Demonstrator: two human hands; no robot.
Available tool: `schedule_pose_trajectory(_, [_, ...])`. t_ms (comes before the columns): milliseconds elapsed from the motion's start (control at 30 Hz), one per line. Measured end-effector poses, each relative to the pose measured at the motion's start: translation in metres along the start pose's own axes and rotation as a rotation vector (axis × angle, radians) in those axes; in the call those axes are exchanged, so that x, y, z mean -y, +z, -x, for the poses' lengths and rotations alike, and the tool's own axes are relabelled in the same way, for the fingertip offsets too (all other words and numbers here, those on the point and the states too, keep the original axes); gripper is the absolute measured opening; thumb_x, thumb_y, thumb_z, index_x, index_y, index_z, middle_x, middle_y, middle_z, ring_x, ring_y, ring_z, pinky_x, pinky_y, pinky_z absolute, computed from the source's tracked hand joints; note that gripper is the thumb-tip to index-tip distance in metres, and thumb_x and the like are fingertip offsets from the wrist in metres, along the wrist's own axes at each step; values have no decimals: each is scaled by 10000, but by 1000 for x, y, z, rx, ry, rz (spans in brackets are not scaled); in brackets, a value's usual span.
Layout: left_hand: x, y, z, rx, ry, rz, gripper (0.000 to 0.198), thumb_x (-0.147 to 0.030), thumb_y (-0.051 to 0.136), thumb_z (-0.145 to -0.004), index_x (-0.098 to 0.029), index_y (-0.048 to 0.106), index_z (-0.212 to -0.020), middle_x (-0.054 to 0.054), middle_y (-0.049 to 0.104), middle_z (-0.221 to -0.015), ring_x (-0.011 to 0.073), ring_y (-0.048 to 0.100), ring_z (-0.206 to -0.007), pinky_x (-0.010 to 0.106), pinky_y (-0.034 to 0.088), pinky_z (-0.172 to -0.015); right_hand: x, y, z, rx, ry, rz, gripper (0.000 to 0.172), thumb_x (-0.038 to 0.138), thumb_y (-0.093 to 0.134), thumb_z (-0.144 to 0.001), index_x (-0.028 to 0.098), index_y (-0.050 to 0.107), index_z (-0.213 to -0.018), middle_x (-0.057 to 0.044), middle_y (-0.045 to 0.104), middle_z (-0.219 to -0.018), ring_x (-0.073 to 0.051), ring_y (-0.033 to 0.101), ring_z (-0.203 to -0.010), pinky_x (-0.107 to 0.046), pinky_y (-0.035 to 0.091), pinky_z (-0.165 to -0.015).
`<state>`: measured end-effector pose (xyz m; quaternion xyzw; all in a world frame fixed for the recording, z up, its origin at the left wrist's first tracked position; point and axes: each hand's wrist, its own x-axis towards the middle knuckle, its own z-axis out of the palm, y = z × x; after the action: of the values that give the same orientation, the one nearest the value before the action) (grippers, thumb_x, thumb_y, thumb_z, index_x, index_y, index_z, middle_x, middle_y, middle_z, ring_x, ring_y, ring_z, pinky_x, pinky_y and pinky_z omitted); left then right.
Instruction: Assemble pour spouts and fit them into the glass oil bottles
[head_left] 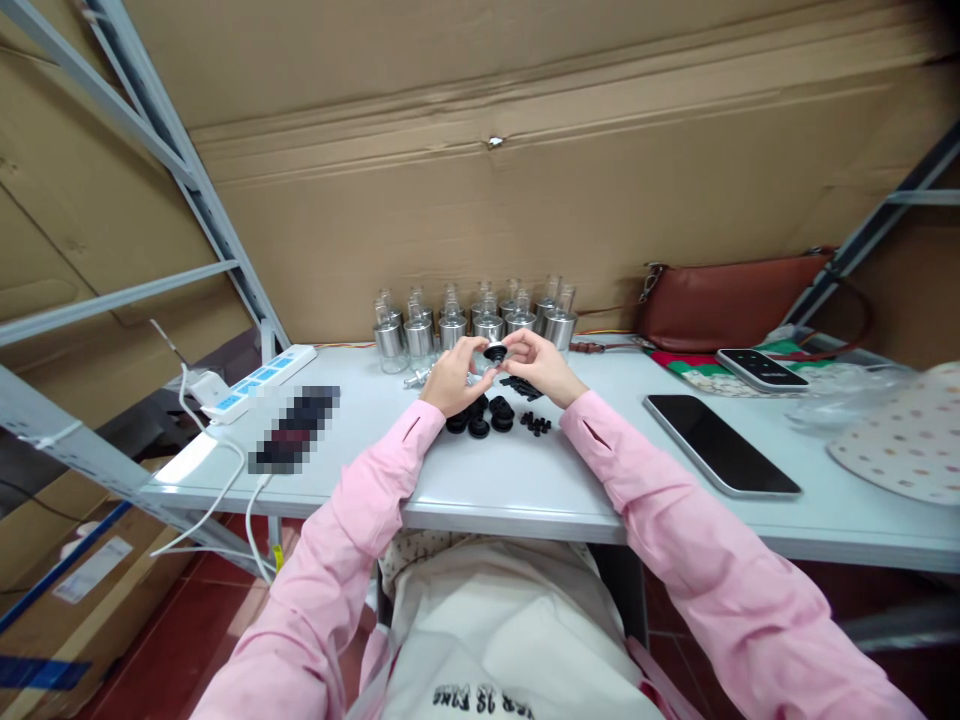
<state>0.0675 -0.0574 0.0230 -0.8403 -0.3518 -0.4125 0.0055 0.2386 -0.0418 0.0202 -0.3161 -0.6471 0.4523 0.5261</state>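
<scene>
Above the middle of the table my left hand and my right hand meet, fingertips closed on a small black round stopper. Something pale or clear shows just beneath it, too small to make out. Below the hands lie a pile of black round stoppers, a group of tiny black caps and some thin black pieces. Silvery metal parts rest partly hidden by my left hand. Behind stand several glass bottles with metal sleeves in rows.
On the left are a power strip, white cables and a pixelated dark object. To the right lie a phone, a smaller white-edged device, a brown bag and a dotted cloth item. Cardboard walls the back.
</scene>
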Motion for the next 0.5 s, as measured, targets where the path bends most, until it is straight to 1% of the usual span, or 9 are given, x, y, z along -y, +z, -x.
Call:
schedule_pose_trajectory(100, [-1,0,0,16,35,14,321,-257,519,-788,-187,451,-1094,57,540,-1052,104,552,-683,262,429,-759,1,1,2,25,4,-1,328,225,681,-567,188,468,-813,20,618,-736,-103,594,-618,-253,464,-620])
schedule_pose_trajectory(167, [-1,-1,0,25,37,17,314,-245,508,-794,-188,465,-1100,60,534,-1065,98,551,-680,256,434,-761,1,1,3,51,-4,2,325,223,686,-565,185,481,-815,22,620,-737,-98,584,-625,-260,468,-644])
schedule_pose_trajectory(233, [0,-1,0,32,30,24,308,-251,504,-799,-186,484,-1099,60,530,-1058,92,548,-670,253,438,-763,2,0,3,63,-9,21,317,218,688,-565,181,514,-827,5,638,-784,-115,597,-695,-280,475,-698])
schedule_pose_trajectory(300, [2,-1,0,41,29,23,306,-247,505,-795,-187,500,-1095,56,524,-1045,88,543,-663,253,442,-771,2,-3,3,57,-3,63,284,204,663,-581,176,567,-847,-21,657,-864,-146,609,-808,-306,473,-765])
schedule_pose_trajectory(400, [3,-1,0,50,39,-5,301,-191,491,-775,-179,523,-1074,48,517,-1013,82,529,-644,256,442,-787,2,-9,0,67,6,179,239,185,579,-637,176,645,-867,-39,675,-922,-178,601,-914,-334,454,-836])
schedule_pose_trajectory(467, [4,0,-1,55,44,-35,291,-170,486,-759,-174,543,-1045,46,506,-990,80,513,-630,257,445,-773,0,-14,-2,69,-17,314,243,194,536,-681,181,675,-880,-46,682,-928,-184,598,-913,-339,442,-847])
schedule_pose_trajectory(500, [5,0,-1,56,45,-50,285,-169,491,-751,-174,553,-1028,47,496,-984,83,508,-638,255,447,-759,-1,-17,-3,53,-35,417,241,201,524,-700,182,686,-878,-50,684,-920,-187,597,-891,-341,439,-840])
